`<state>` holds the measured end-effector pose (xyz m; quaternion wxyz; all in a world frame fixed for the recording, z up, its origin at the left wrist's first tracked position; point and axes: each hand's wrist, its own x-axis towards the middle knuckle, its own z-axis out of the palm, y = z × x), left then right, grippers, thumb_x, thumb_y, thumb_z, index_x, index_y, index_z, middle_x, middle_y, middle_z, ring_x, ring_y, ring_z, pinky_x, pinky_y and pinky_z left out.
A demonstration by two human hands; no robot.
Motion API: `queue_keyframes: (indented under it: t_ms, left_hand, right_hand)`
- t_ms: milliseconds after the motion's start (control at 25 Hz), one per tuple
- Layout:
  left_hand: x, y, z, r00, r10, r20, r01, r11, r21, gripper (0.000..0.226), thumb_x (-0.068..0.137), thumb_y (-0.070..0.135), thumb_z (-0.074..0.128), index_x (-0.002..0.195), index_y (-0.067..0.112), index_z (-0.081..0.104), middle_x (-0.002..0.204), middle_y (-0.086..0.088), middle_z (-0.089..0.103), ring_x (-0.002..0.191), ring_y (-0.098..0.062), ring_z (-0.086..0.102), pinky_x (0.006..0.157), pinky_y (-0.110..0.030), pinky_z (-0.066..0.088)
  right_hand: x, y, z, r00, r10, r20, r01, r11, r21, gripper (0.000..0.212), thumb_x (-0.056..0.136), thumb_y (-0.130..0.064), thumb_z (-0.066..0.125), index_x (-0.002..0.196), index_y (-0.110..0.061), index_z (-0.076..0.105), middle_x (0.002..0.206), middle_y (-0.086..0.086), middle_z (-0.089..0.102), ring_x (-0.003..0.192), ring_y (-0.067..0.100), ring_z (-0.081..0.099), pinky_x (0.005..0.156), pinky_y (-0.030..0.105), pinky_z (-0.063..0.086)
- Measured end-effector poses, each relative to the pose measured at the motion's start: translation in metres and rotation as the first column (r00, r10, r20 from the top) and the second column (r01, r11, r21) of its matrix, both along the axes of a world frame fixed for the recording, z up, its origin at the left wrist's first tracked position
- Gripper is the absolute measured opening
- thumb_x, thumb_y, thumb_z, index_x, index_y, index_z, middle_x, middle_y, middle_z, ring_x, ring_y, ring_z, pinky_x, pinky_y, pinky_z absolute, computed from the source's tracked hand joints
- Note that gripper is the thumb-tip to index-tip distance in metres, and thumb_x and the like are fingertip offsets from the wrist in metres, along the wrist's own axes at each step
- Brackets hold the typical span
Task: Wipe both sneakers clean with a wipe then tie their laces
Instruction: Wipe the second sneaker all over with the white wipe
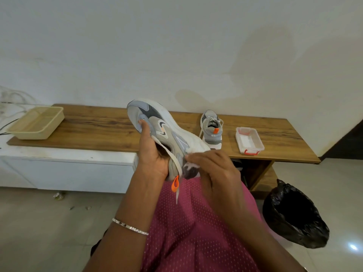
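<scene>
My left hand (151, 154) grips a grey and white sneaker (157, 122) from its opening, holding it in the air on its side with the toe pointing away. Its loose lace and orange heel tab (175, 183) hang down. My right hand (214, 165) presses a crumpled white wipe (191, 166) against the heel end of this sneaker, fingers curled over the wipe. The second sneaker (211, 128) stands upright on the wooden tabletop (98, 130), heel toward me, laces untied.
A clear plastic box (249, 140) with red clasps sits to the right of the second sneaker. A beige basket (37, 122) rests at the table's left end. A bin lined with a black bag (294, 214) stands on the floor at the right.
</scene>
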<state>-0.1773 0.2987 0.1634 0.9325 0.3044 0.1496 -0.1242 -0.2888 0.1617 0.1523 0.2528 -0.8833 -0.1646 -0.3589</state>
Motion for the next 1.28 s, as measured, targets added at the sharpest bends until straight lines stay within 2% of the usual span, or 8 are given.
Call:
queue_keyframes:
  t_ms: [120,240,360,560,880,1080,1200,1280]
  left_hand:
    - [-0.002,-0.002,0.002,1.0,-0.005,0.029,0.005,1.0,-0.003,0.07,0.086,0.07,0.054,0.129,0.016,0.062,0.122,-0.017,0.068,0.111,-0.035,0.066,0.097,-0.058,0.05]
    - [-0.002,0.002,0.002,0.999,0.0,0.047,0.0,1.0,0.002,0.068,0.089,0.068,0.052,0.131,0.016,0.062,0.108,-0.013,0.071,0.101,-0.03,0.069,0.086,-0.051,0.057]
    - [-0.002,0.006,0.0,0.998,0.021,0.053,-0.021,1.0,-0.007,0.062,0.092,0.064,0.051,0.128,0.015,0.064,0.103,-0.012,0.073,0.104,-0.031,0.068,0.092,-0.053,0.054]
    - [0.001,0.011,0.001,0.998,0.051,0.039,-0.05,0.999,-0.018,0.064,0.093,0.066,0.046,0.127,0.015,0.064,0.109,-0.013,0.072,0.105,-0.03,0.068,0.089,-0.049,0.056]
    - [-0.003,0.008,-0.001,0.999,0.007,0.053,-0.005,0.999,-0.031,0.057,0.094,0.063,0.048,0.118,0.016,0.067,0.093,-0.011,0.076,0.085,-0.027,0.074,0.073,-0.046,0.061]
    - [0.0,0.015,-0.004,1.0,0.021,0.023,-0.02,0.999,-0.048,0.063,0.093,0.066,0.045,0.126,0.016,0.064,0.105,-0.013,0.073,0.101,-0.029,0.069,0.081,-0.047,0.059]
    - [0.001,0.013,-0.002,1.0,0.003,0.005,-0.003,0.997,-0.083,0.065,0.092,0.067,0.045,0.126,0.015,0.063,0.113,-0.014,0.069,0.109,-0.031,0.066,0.085,-0.051,0.056]
    - [0.0,0.011,0.001,1.0,0.004,0.004,-0.003,0.995,-0.097,0.063,0.092,0.067,0.046,0.121,0.015,0.065,0.108,-0.013,0.071,0.107,-0.031,0.066,0.086,-0.052,0.055]
  right_hand:
    - [0.024,-0.009,0.013,1.0,-0.014,-0.028,0.014,1.0,-0.003,0.031,0.091,-0.022,0.047,0.1,-0.01,0.075,0.103,0.004,0.073,0.097,0.025,0.065,0.083,0.025,0.046]
    - [0.036,-0.022,0.015,0.993,-0.091,-0.073,0.093,0.995,0.037,0.021,0.088,-0.007,0.061,0.103,-0.008,0.075,0.105,0.007,0.073,0.101,0.025,0.065,0.088,0.019,0.043]
    - [0.025,-0.029,0.006,0.996,-0.081,-0.048,0.082,0.996,0.033,0.026,0.084,0.005,0.067,0.104,-0.01,0.075,0.106,0.005,0.073,0.1,0.024,0.064,0.084,0.029,0.05]
    - [0.002,-0.035,-0.01,0.996,-0.038,-0.08,0.041,0.998,0.04,0.025,0.093,-0.017,0.051,0.107,-0.016,0.073,0.109,-0.002,0.069,0.103,0.018,0.06,0.082,0.033,0.053]
    - [0.047,-0.031,0.015,0.992,-0.095,-0.088,0.102,0.992,0.073,0.024,0.09,-0.002,0.06,0.109,-0.008,0.073,0.109,0.008,0.069,0.105,0.026,0.059,0.084,0.031,0.048]
    - [0.021,-0.041,-0.013,0.972,-0.119,-0.203,0.133,0.99,0.055,0.03,0.085,0.001,0.071,0.113,-0.008,0.068,0.11,0.007,0.068,0.1,0.023,0.062,0.079,0.04,0.057]
    - [0.009,-0.044,-0.007,0.97,-0.142,-0.196,0.177,0.968,0.177,0.032,0.086,-0.002,0.07,0.114,-0.014,0.062,0.106,-0.001,0.066,0.093,0.017,0.064,0.072,0.018,0.055]
    - [-0.005,-0.036,0.006,0.975,-0.144,-0.17,0.194,0.923,0.332,0.032,0.09,-0.005,0.062,0.114,-0.024,0.051,0.108,-0.009,0.059,0.091,0.012,0.065,0.065,0.013,0.054]
